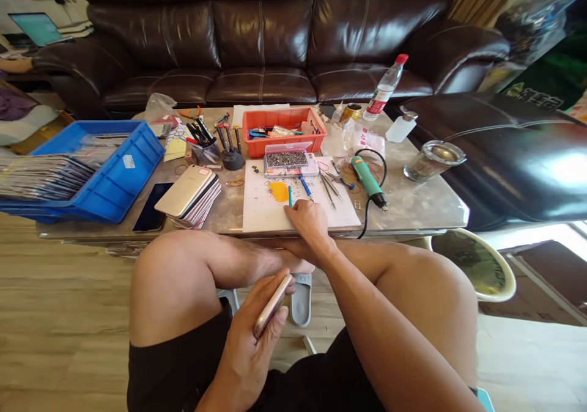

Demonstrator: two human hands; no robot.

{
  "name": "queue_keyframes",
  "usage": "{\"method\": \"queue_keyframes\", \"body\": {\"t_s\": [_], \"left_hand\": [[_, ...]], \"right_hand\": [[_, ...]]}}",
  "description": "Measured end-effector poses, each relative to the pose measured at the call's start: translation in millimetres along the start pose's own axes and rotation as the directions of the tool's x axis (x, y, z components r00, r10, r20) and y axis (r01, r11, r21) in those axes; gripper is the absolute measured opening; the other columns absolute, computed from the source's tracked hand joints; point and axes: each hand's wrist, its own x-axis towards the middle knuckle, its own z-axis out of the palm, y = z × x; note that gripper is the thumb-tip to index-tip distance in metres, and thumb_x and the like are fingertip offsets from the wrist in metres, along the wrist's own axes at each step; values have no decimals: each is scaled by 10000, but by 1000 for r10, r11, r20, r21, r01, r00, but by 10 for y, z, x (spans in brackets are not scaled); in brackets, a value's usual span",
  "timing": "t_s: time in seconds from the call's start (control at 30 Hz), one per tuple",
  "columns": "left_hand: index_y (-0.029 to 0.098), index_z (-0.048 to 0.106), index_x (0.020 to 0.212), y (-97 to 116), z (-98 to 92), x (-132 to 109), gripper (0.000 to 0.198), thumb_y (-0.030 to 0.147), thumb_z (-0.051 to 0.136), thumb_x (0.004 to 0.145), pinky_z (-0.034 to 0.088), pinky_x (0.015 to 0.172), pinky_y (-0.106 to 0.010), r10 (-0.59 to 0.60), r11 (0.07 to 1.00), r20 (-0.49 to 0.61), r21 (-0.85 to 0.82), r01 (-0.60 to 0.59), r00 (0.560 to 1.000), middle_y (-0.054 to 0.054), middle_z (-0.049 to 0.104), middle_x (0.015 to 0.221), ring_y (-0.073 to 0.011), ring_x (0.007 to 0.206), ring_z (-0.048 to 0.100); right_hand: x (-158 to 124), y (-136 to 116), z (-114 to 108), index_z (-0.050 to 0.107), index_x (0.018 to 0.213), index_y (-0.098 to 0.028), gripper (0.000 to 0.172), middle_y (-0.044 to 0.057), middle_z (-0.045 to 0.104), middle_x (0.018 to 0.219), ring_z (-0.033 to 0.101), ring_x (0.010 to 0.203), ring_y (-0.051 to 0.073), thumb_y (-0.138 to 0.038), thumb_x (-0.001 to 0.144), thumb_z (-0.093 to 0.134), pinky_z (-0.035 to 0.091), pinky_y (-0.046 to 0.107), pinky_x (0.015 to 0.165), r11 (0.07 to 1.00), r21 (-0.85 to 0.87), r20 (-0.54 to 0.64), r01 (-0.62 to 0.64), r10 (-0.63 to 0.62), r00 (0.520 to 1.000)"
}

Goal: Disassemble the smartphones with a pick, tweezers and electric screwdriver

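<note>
My left hand (247, 338) is low over my lap, shut on a gold smartphone (273, 305) held edge-on. My right hand (308, 224) rests on a white work board (266, 213) and pinches a thin teal pry tool (290, 196) upright. Beside that tool lie an orange-yellow flat piece (278, 191) and a blue-handled screwdriver (305, 187). Steel tweezers (328, 191) lie on the board's right side. A clear lidded box of tiny screws (287, 159) sits at the board's far edge.
A stone-topped table (431, 207) holds an orange crate of tools (284, 131), a blue crate of phones (123, 167), a stacked pile of phones (192, 195), a green heat gun (368, 181) with its cable, and a glass ashtray (433, 160). A leather sofa (261, 45) stands behind.
</note>
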Motion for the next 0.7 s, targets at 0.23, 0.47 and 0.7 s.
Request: {"method": "queue_keyframes", "body": {"t_s": [0.23,0.47,0.7], "left_hand": [[204,814,1100,11,-8,72,354,440,839,837,606,873,-380,-356,831,33,-445,332,934,-94,817,1016,-269,935,757],[198,756,1040,91,64,189,384,309,938,721,569,651,-257,-464,595,112,-695,403,879,-16,730,777,-143,649,672],[250,743,1203,140,162,371,485,308,926,757,498,563,-158,-472,506,186,-743,438,861,44,648,760,-67,607,593]], "right_hand": [[3,25,5,822,945,-181,363,178,813,947,760,945,309,-418,963,547,490,326,763,1000,10,-4,19,-19,1000],[22,75,24,804,863,-190,361,149,807,874,748,866,285,-429,965,553,441,309,710,998,42,-6,40,-39,999],[37,112,25,795,820,-189,354,137,803,834,723,815,258,-419,953,561,401,300,675,995,91,1,41,-41,999]]}}
